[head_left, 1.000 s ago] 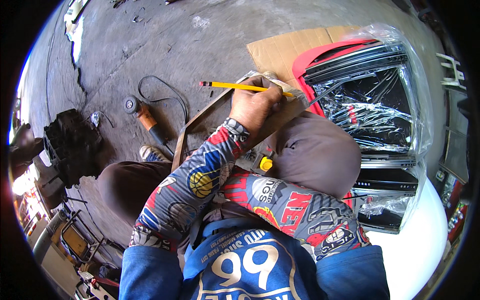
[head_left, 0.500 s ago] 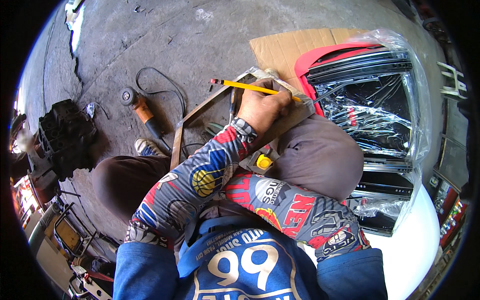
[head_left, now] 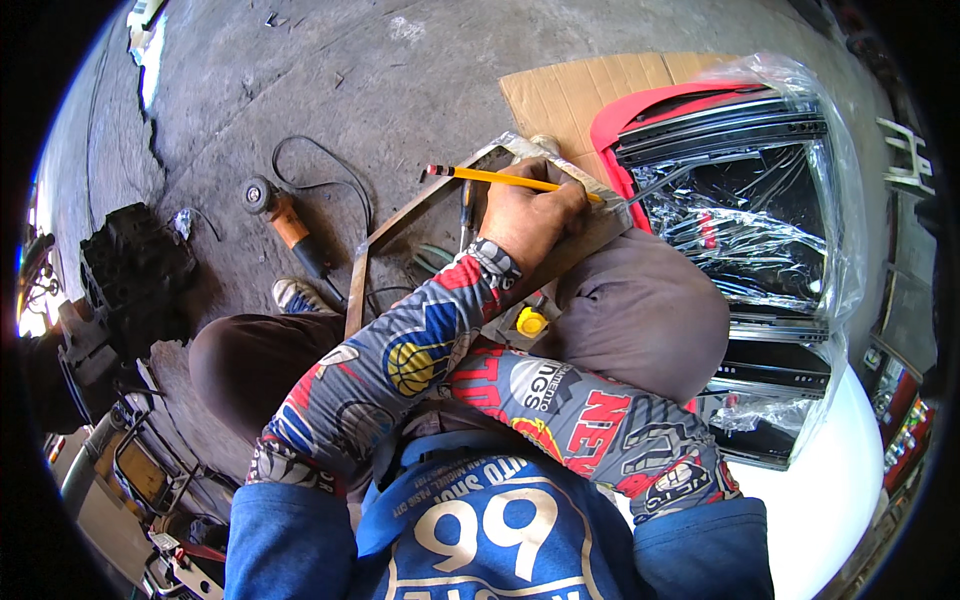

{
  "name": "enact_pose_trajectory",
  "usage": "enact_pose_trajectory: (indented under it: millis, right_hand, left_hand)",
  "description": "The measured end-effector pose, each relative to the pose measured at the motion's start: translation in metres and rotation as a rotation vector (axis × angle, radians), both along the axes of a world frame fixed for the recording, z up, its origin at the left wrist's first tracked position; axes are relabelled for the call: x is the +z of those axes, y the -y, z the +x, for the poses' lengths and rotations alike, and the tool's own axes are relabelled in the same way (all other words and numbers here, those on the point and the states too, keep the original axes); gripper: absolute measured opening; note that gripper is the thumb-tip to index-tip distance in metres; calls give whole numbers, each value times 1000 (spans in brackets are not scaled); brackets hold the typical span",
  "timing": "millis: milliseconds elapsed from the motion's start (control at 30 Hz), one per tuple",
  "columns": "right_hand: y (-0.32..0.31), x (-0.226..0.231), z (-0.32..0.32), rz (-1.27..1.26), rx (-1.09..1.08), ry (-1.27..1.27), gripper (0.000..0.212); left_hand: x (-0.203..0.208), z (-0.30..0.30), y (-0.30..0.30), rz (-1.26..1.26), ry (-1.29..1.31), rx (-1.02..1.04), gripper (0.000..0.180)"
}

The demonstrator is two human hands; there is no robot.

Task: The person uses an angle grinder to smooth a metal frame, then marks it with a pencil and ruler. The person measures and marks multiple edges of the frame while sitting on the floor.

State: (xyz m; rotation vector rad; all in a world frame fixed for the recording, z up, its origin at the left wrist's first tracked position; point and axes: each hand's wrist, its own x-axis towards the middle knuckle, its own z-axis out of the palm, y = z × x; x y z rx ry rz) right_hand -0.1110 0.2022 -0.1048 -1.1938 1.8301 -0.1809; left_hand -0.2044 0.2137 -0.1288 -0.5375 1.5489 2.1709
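Note:
A yellow pencil [head_left: 500,179] is in my left hand [head_left: 535,212], its red eraser end sticking out to the left. The fingers are closed round it, and its other end lies over a flat metal bar, part of an angular metal frame [head_left: 405,212]. That frame rests around my bent legs. My right forearm [head_left: 540,390] passes under the left one, which hides my right hand. A yellow tape measure [head_left: 531,321] sits by my right thigh, just below the bar. Inside the frame lies a hand tool with an orange and black handle [head_left: 467,200].
An orange angle grinder [head_left: 290,228] with its cord lies on the concrete left of the frame. Further left stands a dark engine block [head_left: 135,265]. At right, a red-edged panel with black rails [head_left: 720,125] in clear plastic overlaps cardboard [head_left: 560,100]; a white rounded panel [head_left: 820,490] is nearer.
My left hand and the pencil have shifted very slightly to the right. The pencil stays in the grip, and the frame and tools look unmoved.

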Motion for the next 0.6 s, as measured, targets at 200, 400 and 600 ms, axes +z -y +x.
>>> enact_pose_trajectory:
  millis: [200,400,600]
  right_hand:
    - [0,1,-2,2,-8,7,32]
    - [1,1,-2,11,0,11,32]
    - [-2,0,-2,18,9,17,32]
  left_hand:
    - [6,-2,1,-29,47,-41,12]
    - [5,-2,0,-14,9,-44,12]
    - [-1,-1,-2,-4,35,-4,12]
